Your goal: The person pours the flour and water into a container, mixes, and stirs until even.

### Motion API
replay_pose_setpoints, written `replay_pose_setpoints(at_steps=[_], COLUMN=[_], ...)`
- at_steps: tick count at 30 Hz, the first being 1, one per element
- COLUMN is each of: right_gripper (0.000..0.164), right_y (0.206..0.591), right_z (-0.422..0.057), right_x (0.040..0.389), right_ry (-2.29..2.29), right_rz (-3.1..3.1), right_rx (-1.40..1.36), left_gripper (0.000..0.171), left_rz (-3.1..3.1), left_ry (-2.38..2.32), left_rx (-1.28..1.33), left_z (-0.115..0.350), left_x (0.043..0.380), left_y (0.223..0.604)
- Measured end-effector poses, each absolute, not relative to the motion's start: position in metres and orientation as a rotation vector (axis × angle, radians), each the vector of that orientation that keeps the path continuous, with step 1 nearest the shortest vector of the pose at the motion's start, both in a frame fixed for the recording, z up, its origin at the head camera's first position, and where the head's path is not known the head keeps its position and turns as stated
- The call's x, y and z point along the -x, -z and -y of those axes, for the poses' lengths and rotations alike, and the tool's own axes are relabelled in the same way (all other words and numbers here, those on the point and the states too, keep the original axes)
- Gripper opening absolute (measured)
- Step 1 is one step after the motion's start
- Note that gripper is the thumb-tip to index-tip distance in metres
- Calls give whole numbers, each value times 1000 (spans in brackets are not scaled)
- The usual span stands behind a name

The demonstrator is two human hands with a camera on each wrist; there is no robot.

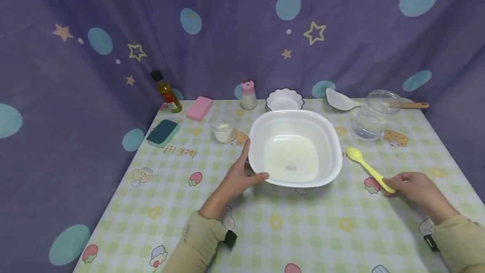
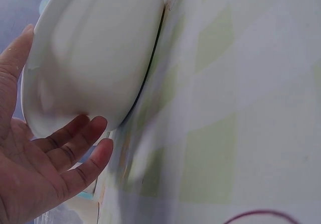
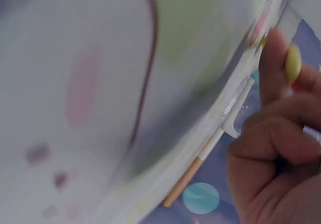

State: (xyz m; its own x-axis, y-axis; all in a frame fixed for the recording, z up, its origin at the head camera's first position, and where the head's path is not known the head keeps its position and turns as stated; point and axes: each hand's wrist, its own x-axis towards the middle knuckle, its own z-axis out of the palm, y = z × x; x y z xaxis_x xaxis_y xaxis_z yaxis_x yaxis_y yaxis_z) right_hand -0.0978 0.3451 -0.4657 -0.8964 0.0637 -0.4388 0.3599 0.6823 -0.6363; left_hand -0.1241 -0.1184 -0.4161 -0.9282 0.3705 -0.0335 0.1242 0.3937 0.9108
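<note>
A white basin (image 1: 291,151) sits mid-table with pale stuff covering its bottom. My left hand (image 1: 239,176) grips its near left corner, thumb at the rim; in the left wrist view, the fingers (image 2: 90,128) curve against the outer wall (image 2: 95,53). Off to the right, my right hand (image 1: 417,191) pinches the handle end of a yellow spoon (image 1: 369,167), whose bowl end points toward the basin. From the right wrist, the spoon's yellow handle end (image 3: 293,63) shows between thumb and finger.
Left of the basin stands a clear cup (image 1: 223,127) holding white stuff. Behind are a scalloped dish (image 1: 284,99), pink-capped shaker (image 1: 248,95), oil bottle (image 1: 166,92), pink sponge (image 1: 200,108) and green sponge (image 1: 163,133). A clear jug (image 1: 369,121) and white spatula (image 1: 341,101) lie back right.
</note>
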Motion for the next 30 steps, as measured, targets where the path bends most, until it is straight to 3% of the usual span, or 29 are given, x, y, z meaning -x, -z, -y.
replay_pose_setpoints(at_steps=[11, 20, 24, 30], right_gripper=[47, 37, 29, 30], right_y=[460, 444, 436, 433], right_z=[-339, -321, -310, -293], right_x=[103, 107, 114, 123], right_ry=[664, 596, 621, 710], right_rz=[-2673, -2820, -2908, -3113], right_rx=[-115, -33, 18, 142], left_gripper=[111, 111, 101, 80], left_rz=[-2423, -2527, -2577, -2709], left_ry=[-1600, -1543, -1490, -1376], left_rx=[-440, -586, -608, -486], left_z=[121, 125, 129, 139], left_x=[141, 146, 149, 157], left_y=[458, 458, 454, 444])
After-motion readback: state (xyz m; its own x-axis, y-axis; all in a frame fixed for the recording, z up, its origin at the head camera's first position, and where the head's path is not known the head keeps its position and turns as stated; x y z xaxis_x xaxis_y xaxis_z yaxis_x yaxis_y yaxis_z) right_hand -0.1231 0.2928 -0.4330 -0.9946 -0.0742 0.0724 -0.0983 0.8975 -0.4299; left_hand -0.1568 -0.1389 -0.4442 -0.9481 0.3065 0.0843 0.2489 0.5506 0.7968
